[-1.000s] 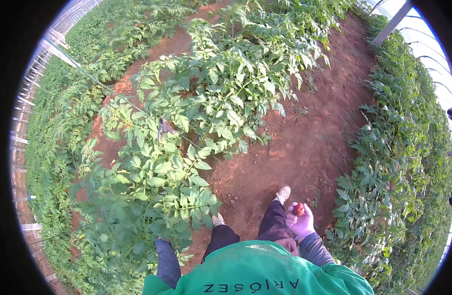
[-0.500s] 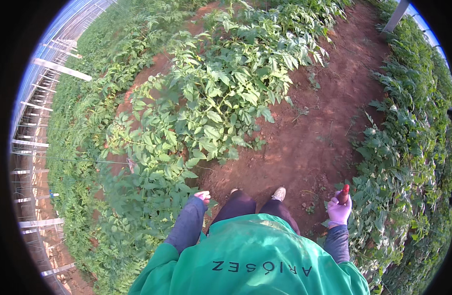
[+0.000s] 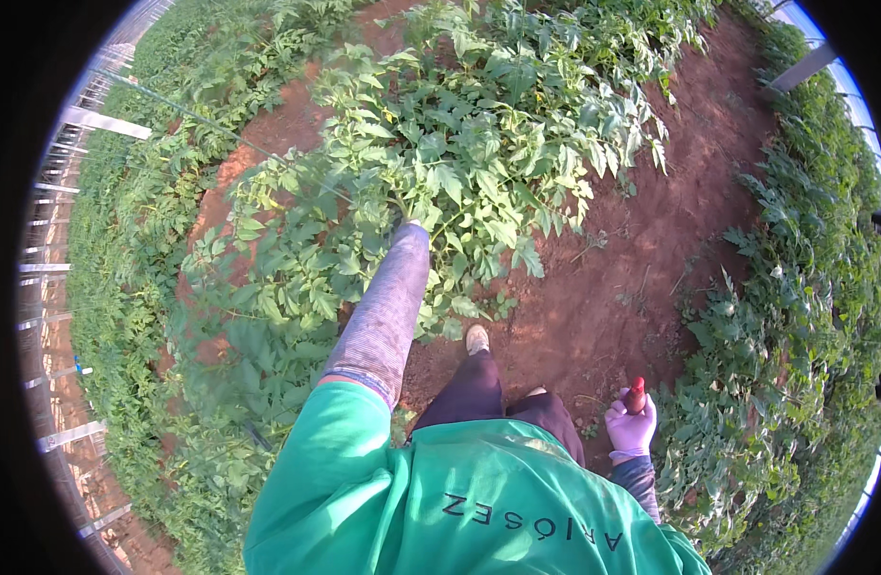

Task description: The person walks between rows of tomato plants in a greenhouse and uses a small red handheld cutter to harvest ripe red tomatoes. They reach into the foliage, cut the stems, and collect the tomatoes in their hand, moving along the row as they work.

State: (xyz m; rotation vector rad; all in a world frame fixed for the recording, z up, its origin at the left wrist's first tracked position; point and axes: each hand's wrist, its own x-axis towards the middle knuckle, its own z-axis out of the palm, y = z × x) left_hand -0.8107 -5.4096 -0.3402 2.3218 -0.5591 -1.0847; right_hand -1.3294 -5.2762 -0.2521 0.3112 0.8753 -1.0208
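My left arm, in a grey knitted sleeve point(image 3: 392, 297), reaches forward into a leafy tomato plant point(image 3: 459, 177). Leaves hide the fingers of that hand, so what it touches or holds cannot be made out. Low on the right, beside my leg, my right hand point(image 3: 632, 429) wears a pale lilac glove. Its fingers are closed round a short, rounded red object point(image 3: 635, 396) whose red end sticks up above the fist; the rest of it lies inside the hand.
A reddish-brown dirt path point(image 3: 641, 259) runs ahead between plant rows. Dense foliage point(image 3: 795, 326) borders it on the right. A thin string point(image 3: 220, 129) slants across the plants on the left. Posts point(image 3: 110, 122) stand along the left side, and another post point(image 3: 802, 69) stands at the far right.
My left arm has stretched forward from beside my body into the plant. My right hand, still closed on the red object, sits slightly lower and further left. One foot has stepped forward.
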